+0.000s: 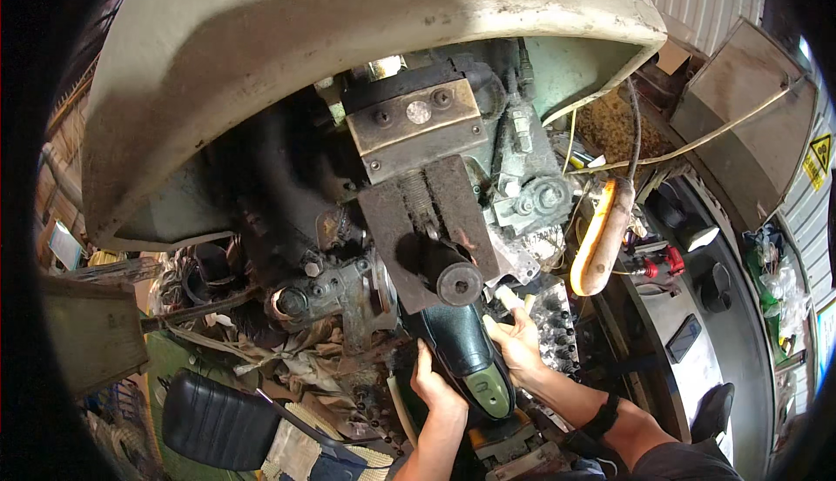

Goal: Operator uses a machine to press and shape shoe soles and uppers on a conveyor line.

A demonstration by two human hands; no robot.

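Observation:
A glossy black shoe upper on a green shoe last [483,387] sits low in the middle, its toe end under the machine's dark round-ended clamp [459,284]. The green heel end, which has a small hole, points toward me. My left hand [438,387] presses along the left side of the shoe, thumb up. On its other side, my right hand [520,346] grips the shoe near the clamp, fingers partly hidden. A dark metal block [475,220] carries the clamp. The toe itself is hidden beneath it.
A big cream machine hood [348,11] overhangs the work. To the right hangs a lit work lamp [607,242]. Beyond it, a curved bench [675,307] holds a phone [684,338] and a red tool [666,263]. A black padded seat [218,420] stands lower left.

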